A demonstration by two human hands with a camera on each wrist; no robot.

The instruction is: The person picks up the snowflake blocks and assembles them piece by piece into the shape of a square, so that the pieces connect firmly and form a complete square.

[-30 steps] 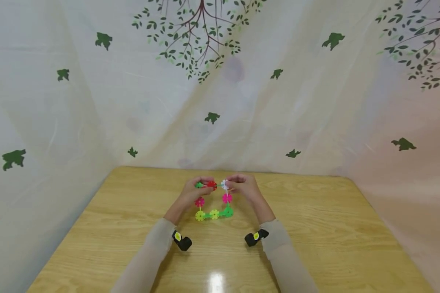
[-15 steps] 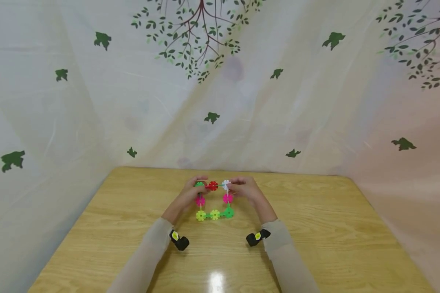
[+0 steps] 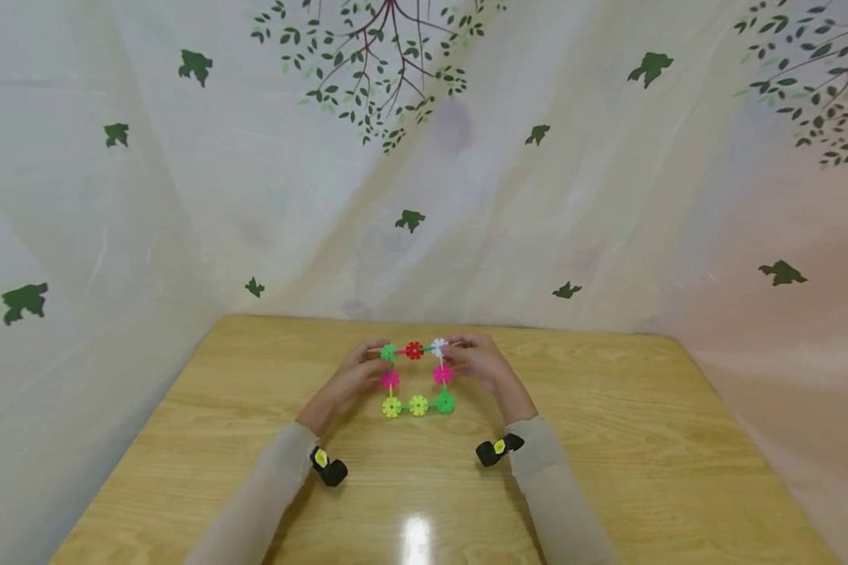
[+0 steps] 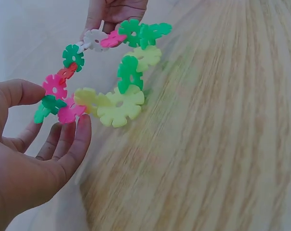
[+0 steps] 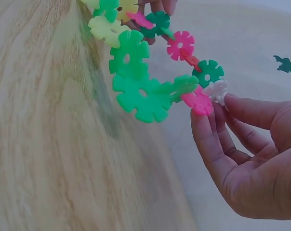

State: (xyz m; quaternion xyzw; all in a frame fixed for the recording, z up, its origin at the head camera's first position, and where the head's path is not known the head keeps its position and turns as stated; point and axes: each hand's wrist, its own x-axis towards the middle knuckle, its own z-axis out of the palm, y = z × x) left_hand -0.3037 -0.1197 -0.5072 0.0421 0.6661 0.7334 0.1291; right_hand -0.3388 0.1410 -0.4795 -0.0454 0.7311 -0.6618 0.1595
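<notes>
Flower-shaped plastic discs are linked into a square ring (image 3: pixel 418 406), which both hands hold up over the table. Green, red and white discs form its far side; a pink one sits midway along each flank; yellow and green ones line the near side. My left hand (image 3: pixel 349 378) pinches the far left corner, its thumb and fingertips by a green disc (image 4: pixel 49 107) and pink discs (image 4: pixel 71 111). At the far right corner, my right hand (image 3: pixel 486 366) pinches the white disc (image 5: pixel 216 90), fingertips against a pink disc (image 5: pixel 198 101).
The wooden table (image 3: pixel 608 439) spreads out beneath the hands. Behind it and along the sides hangs a pale cloth (image 3: pixel 311 220) with printed leaves and branches. A small black camera (image 3: pixel 330 468) is strapped to the left wrist, another (image 3: pixel 498 450) to the right.
My left hand has slid left off the red disc to the far left corner, uncovering the green disc there. The right hand keeps its hold, and the ring has shifted slightly.
</notes>
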